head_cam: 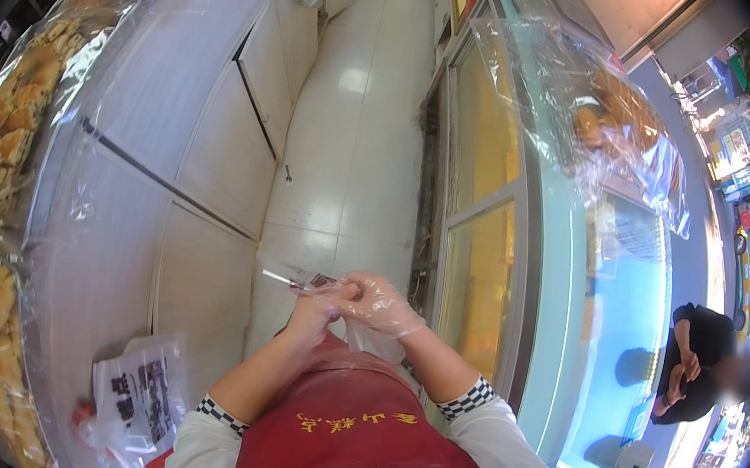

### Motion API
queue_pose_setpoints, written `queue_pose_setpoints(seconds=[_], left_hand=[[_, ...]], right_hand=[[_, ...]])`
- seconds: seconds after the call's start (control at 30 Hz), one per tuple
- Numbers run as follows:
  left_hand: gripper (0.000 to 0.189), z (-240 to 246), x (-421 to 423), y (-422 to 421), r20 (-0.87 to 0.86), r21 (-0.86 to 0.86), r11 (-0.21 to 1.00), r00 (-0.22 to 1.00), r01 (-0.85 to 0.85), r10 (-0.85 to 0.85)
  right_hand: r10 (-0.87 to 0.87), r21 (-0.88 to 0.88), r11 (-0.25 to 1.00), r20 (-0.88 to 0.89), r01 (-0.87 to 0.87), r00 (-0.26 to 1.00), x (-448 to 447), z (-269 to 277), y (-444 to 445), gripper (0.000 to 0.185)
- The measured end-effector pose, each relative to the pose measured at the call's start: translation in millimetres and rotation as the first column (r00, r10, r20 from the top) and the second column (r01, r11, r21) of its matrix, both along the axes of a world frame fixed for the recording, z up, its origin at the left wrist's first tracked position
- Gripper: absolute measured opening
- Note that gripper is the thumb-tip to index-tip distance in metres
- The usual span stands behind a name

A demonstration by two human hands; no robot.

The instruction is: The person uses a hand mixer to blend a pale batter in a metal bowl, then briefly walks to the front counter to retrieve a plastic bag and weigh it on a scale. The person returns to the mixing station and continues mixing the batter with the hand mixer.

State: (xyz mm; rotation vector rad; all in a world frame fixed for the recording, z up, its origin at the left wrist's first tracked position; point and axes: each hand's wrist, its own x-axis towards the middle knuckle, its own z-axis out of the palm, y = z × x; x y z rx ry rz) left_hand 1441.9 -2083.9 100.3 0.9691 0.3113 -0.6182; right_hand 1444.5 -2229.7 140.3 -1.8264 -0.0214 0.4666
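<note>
Both hands meet in front of the red apron, above the floor of the aisle. My left hand looks bare; its fingers are closed at the gathered part of a clear plastic bag with dark print. A thin clear plastic glove covers my right hand, which also pinches the bag close against the left fingers. The printed part of the bag sticks out to the left of the hands. More pale plastic hangs just below them. What the bag contains is hidden.
Plastic-covered baked goods line the left counter above white cabinets. Printed plastic bags lie at lower left. To the right stands a glass display case, with bagged brown food on top. A person stands beyond it.
</note>
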Motion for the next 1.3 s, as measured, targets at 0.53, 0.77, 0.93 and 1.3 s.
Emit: queue_pose_setpoints(seconds=[0.53, 0.77, 0.93, 1.3], left_hand=[[0.015, 26, 514, -66, -0.160, -0.209, 0.965, 0.979, -0.157, 0.124], [0.040, 16, 671, -148, 0.388, 0.229, 0.958, 0.918, -0.175, 0.075], [0.028, 31, 738, -186, 0.655, 0.587, 0.801, 0.514, 0.115, -0.554], [0.019, 40, 960, -121, 0.574, 0.696, 0.183, 0.384, -0.694, -0.723]], right_hand=[[-0.786, 0.015, 0.564, 0.316, 0.826, 0.531, 375, -43, -193, 0.010], [-0.645, -0.328, 0.519, 0.456, 0.790, 0.613, 522, -61, -252, 0.050], [-0.072, -0.368, 0.818, 0.696, 0.442, 0.714, 679, -31, -217, 0.065], [-0.072, -0.084, 0.821, 0.966, 0.565, 0.249, 842, 103, -300, 0.040]])
